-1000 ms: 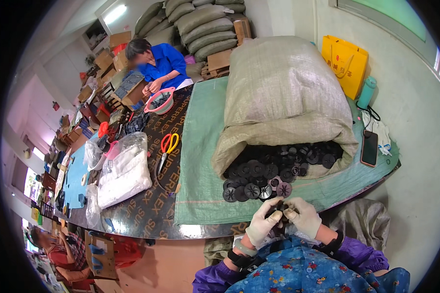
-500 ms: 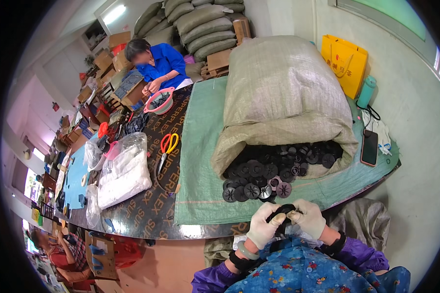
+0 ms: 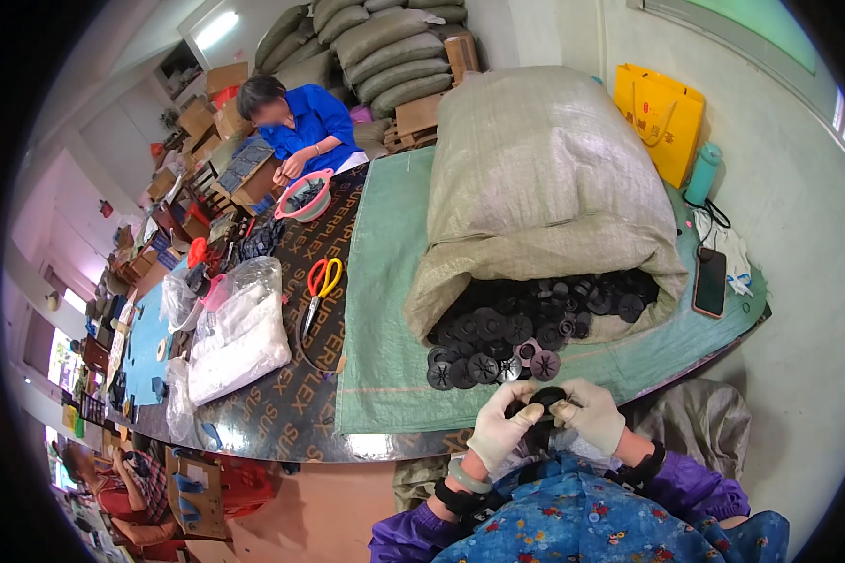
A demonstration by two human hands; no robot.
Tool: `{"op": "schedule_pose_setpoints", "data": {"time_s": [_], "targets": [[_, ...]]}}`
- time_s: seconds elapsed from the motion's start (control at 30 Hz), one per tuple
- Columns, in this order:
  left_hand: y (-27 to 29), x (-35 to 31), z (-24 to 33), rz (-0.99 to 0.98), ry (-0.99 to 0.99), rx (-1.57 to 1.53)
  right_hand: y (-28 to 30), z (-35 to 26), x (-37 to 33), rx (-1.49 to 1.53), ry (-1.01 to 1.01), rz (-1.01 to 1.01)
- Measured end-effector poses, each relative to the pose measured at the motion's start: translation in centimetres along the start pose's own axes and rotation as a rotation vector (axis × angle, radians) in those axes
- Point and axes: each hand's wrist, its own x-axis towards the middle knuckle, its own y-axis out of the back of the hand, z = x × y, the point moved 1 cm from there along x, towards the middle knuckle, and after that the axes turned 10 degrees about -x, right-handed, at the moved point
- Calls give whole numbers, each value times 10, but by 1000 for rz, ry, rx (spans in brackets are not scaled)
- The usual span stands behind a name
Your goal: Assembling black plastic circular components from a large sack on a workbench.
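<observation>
Both my hands wear pale gloves and meet at the table's near edge. My left hand (image 3: 500, 427) and my right hand (image 3: 591, 413) pinch one round black plastic part (image 3: 545, 398) between them. Just beyond lies a heap of several similar black round parts (image 3: 526, 324), spilling from the mouth of a big grey-green woven sack (image 3: 545, 178) that lies on a green cloth (image 3: 385, 281).
Orange-handled scissors (image 3: 323, 279) and a clear bag of white goods (image 3: 239, 333) lie to the left. A dark phone (image 3: 710, 281), a teal bottle (image 3: 701, 173) and a yellow bag (image 3: 659, 117) are at the right. A person in blue (image 3: 300, 127) works by a pink bowl (image 3: 304, 198) at the far end.
My hands have stayed close together at the table edge and shifted the black part slightly nearer to me. The sack and heap have not moved.
</observation>
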Motion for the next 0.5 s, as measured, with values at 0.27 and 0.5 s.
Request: {"op": "schedule_pose_setpoints", "data": {"time_s": [0.27, 0.5], "targets": [[1, 1, -1, -101, -126, 136, 9, -11, 0, 5, -90, -116], [-7, -5, 18, -131, -301, 440, 17, -14, -5, -266, 43, -154]]}}
